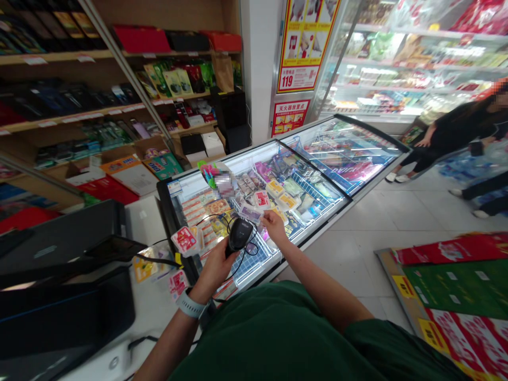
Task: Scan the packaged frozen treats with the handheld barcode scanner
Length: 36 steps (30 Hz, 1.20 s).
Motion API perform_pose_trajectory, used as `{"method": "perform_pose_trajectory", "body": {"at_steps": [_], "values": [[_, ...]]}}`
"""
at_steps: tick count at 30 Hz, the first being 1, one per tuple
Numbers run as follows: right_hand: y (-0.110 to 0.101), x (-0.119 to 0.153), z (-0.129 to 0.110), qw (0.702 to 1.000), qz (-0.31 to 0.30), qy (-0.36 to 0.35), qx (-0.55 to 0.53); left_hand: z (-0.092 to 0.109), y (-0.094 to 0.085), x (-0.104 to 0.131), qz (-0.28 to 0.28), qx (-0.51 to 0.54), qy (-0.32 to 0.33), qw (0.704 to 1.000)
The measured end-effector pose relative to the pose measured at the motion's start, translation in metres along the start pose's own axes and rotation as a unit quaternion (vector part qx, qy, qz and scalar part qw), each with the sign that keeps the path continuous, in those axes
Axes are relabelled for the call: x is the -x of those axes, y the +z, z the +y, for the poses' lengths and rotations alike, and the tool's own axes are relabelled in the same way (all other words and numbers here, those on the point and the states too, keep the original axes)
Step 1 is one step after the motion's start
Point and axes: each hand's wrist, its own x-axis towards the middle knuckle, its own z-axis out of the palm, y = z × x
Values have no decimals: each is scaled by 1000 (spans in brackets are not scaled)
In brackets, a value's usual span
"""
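Note:
My left hand (216, 264), with a pale watch strap at its wrist, is wrapped round a black handheld scanner (240, 234) with a thin black cable. To its right, the fingers of my right hand (273, 225) pinch the edge of a clear plastic pack with a purple label (250, 212). Both hands are over the glass top of a chest freezer. Just beyond the pinched pack lies a white pack with a red label (262, 199), beside yellow-labelled packs (289, 201). A red and white pack (184, 241) rests at the freezer's left edge.
Black checkout equipment (51, 243) stands on the white counter (145, 219) at left. Stocked shelves (111, 108) rise behind it. A seated person (444, 132) is at far right, near a display fridge (400, 69). Red and green cartons (456, 291) are at lower right.

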Motion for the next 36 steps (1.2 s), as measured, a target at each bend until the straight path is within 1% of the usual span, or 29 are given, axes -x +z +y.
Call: {"method": "perform_pose_trajectory", "body": {"at_steps": [3,9,14,17,26,36], "values": [[1,-10,-4,1000,8,-14,0,-1,-1,-1,7,0,5,1000],[8,-36,-2,996,3,-57,67,1,-4,1,26,10,-13,1000],[20,-48,3,994,-22,-71,84,0,-7,5,44,25,-21,998],[26,-49,1,992,-35,-73,93,-2,-9,6,54,30,-27,998],[37,-44,-17,990,-68,-84,86,-9,-11,8,68,16,-46,996],[39,-46,-14,991,-85,-80,72,-7,-10,9,78,13,-50,996]]}}
